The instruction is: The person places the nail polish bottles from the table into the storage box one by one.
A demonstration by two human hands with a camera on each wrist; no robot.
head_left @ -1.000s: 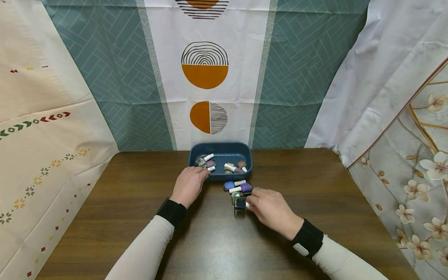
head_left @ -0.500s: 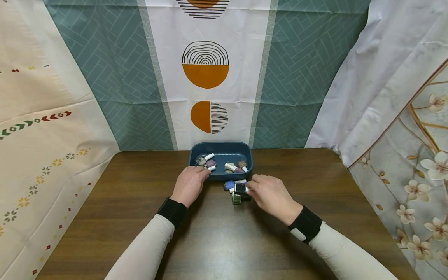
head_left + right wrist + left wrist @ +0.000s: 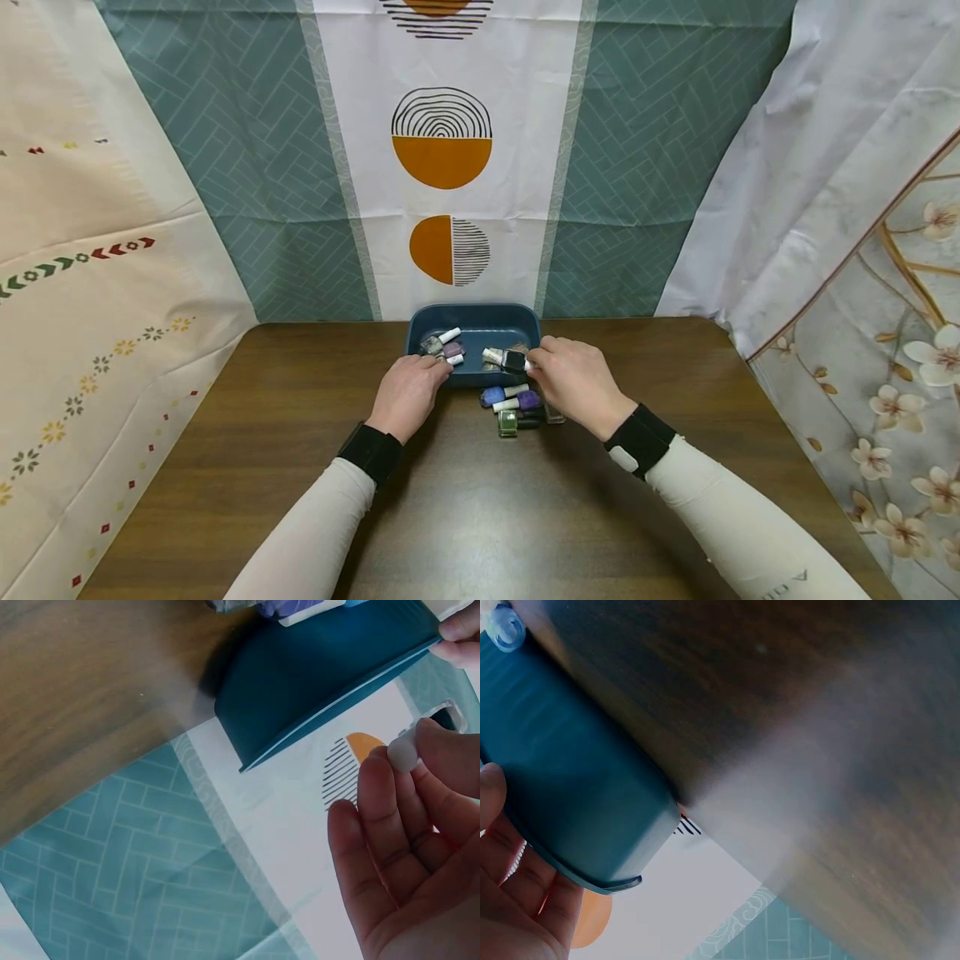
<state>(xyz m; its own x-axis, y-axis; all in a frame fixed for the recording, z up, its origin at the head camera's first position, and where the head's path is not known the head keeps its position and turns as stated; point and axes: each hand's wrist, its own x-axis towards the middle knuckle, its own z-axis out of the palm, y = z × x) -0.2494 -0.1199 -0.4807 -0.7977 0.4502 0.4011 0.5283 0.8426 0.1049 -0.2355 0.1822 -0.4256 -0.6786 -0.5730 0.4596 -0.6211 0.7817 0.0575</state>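
My left hand (image 3: 405, 396) grips the near left rim of a dark blue plastic bin (image 3: 472, 317); in the left wrist view the thumb lies on the outer side of the wall (image 3: 577, 765) and the fingers are over the edge. Between thumb and fingertips, my right hand (image 3: 576, 379) pinches the white cap (image 3: 403, 754) of a nail polish bottle with dark polish (image 3: 513, 361), over the right part of the bin. Inside the bin lie several more bottles, among them a glittery one (image 3: 431, 344) and a mauve one (image 3: 453, 349) at the left.
In front of the bin, on the brown wooden table (image 3: 450, 517), lie a blue bottle (image 3: 492, 397), a purple bottle (image 3: 528, 400), a green bottle (image 3: 507, 423) and a clear-looking one (image 3: 554, 414) partly under my right hand. A patterned curtain (image 3: 637, 167) hangs behind the table.
My right hand has carried the dark nail polish bottle from near the green bottle, away from me, to over the bin. My left hand has stayed at the rim.
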